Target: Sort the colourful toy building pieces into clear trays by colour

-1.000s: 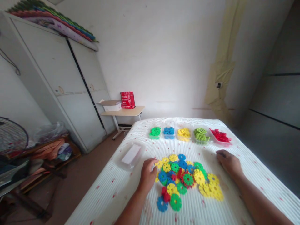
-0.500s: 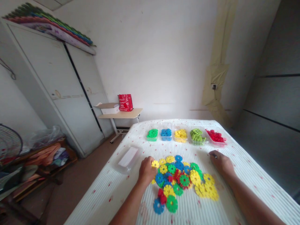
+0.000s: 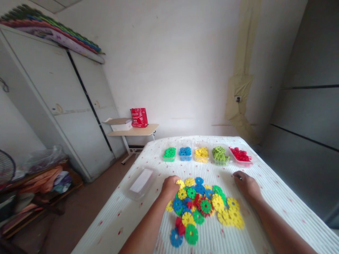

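My left hand [image 3: 170,187] is closed at the left edge of a loose pile of plastic snowflake discs, its fingertips on a yellow snowflake disc [image 3: 180,183]. Another yellow disc [image 3: 169,206] lies below that wrist. In the pile are blue discs [image 3: 200,189], green discs [image 3: 191,193] and red pieces [image 3: 180,226]. Several overlapping yellow discs [image 3: 231,217] form a group on its right side. My right hand [image 3: 247,185] rests on the table further right, curled around a small dark, pen-like thing [image 3: 238,177] whose kind is unclear.
Along the table's far side stand clear tubs of green [image 3: 168,158], blue [image 3: 185,158], yellow [image 3: 201,159], light green [image 3: 220,162] and red pieces [image 3: 247,163]. A clear container [image 3: 129,192] with a white label lies left. Behind, a side table [image 3: 137,130] carries a red bag [image 3: 139,118].
My left hand has shifted right, closer to the pile, uncovering more of the yellow disc by its wrist. My right hand keeps nearly the same place. The view has turned slightly.
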### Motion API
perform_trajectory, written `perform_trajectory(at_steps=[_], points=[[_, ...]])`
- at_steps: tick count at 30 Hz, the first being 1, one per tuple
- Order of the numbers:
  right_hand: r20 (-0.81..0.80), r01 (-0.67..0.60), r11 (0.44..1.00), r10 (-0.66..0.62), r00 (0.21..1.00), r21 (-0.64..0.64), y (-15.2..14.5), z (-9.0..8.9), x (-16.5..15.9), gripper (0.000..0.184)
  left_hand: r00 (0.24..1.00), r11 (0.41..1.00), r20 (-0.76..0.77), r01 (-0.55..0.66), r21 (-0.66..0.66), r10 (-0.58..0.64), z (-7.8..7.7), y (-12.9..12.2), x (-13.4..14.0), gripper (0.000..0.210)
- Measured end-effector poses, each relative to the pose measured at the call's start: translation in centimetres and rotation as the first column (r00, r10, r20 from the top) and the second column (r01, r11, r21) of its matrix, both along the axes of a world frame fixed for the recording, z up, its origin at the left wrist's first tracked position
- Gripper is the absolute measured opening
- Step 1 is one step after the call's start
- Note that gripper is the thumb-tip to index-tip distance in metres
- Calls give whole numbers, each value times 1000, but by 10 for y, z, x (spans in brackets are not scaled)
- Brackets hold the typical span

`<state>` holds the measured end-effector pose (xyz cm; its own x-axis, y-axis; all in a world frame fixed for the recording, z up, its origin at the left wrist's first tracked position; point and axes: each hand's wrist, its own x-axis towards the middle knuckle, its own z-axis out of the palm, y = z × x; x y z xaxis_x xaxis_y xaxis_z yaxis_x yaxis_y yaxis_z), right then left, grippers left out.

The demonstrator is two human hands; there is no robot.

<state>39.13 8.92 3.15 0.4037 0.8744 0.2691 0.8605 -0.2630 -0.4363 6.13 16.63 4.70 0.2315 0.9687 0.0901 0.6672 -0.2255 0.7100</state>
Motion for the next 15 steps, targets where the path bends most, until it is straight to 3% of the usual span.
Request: perform_trajectory(at_steps=[7,11,15], points=[[-11,3,1000,-3,1000,-19,-2,4,-3,24,999,1000,-45,-24,-16,23,-1,2,1,18],[-18,-7,1000,8,1000,20,-3,3,-2,23,998,999,60,-3,-45,6,-6,2,-3,15],[0,-46,989,47,999,142,-2,2,-6,24,973,996,233,20,-83,0,-9,-6,-8,14]])
